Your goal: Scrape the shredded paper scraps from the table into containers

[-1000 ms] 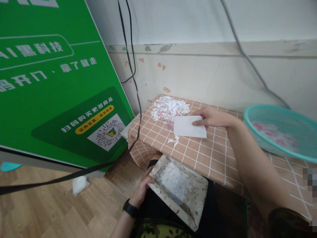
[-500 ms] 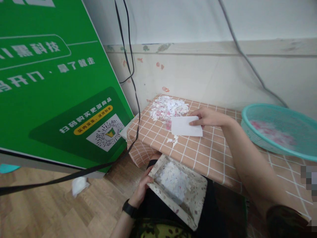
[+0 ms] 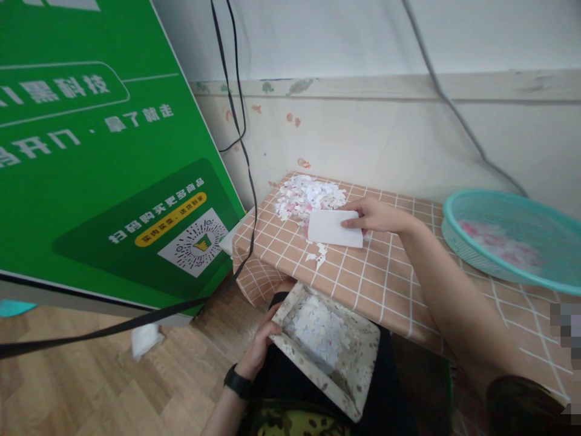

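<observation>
A white rectangular card [image 3: 333, 228] is pinched in my right hand [image 3: 374, 216], thumb on top, low over the checked tabletop. Its left end lies close to a heap of torn paper scraps [image 3: 311, 195], mostly white with some pink. A few loose scraps [image 3: 318, 257] sit in front of the card. My left hand [image 3: 265, 333] grips the left rim of a speckled, shallow tray [image 3: 333, 381], which rests tilted on my lap below the table edge. Inside the tray is a layer of small white paper bits [image 3: 320, 327].
A turquoise mesh basket [image 3: 472, 266] with pink and white bits stands at the table's right. A large green sign panel [image 3: 91, 200] rises on the left, with a black strap [image 3: 249, 175] hanging before it. A white bag [image 3: 146, 340] lies on the wooden floor.
My right hand and the card have shifted slightly left, towards the heap. My left hand and the tray have stayed in place.
</observation>
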Demonstrator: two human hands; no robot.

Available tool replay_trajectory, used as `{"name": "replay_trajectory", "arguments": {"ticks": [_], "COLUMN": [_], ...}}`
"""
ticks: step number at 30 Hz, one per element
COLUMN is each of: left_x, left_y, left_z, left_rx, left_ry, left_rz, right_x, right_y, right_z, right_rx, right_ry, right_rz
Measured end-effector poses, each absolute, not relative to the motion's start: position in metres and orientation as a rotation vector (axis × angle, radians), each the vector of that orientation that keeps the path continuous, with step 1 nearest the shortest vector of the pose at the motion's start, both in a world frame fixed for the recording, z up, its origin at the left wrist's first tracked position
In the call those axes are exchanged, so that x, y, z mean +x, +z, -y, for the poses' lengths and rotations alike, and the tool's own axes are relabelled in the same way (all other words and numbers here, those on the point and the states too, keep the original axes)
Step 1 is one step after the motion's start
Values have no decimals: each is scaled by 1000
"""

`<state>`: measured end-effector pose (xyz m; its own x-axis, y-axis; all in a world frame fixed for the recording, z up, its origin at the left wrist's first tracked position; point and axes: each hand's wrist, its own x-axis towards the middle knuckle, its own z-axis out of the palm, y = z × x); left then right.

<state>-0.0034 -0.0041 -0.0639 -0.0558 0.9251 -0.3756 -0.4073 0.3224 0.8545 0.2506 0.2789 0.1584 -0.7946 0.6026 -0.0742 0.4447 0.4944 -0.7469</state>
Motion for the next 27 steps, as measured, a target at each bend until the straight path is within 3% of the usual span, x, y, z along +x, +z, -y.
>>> {"name": "replay_trajectory", "arguments": {"ticks": [27], "left_x": [-3], "left_y": [-60], "left_z": [4], "left_rx": [559], "left_ry": [1224], "left_rz": [-1142], "right_x": [234], "right_y": [151], "right_z": [-271], "right_rx": [-895], "right_ry": [1209], "right_rz": [2516]}}
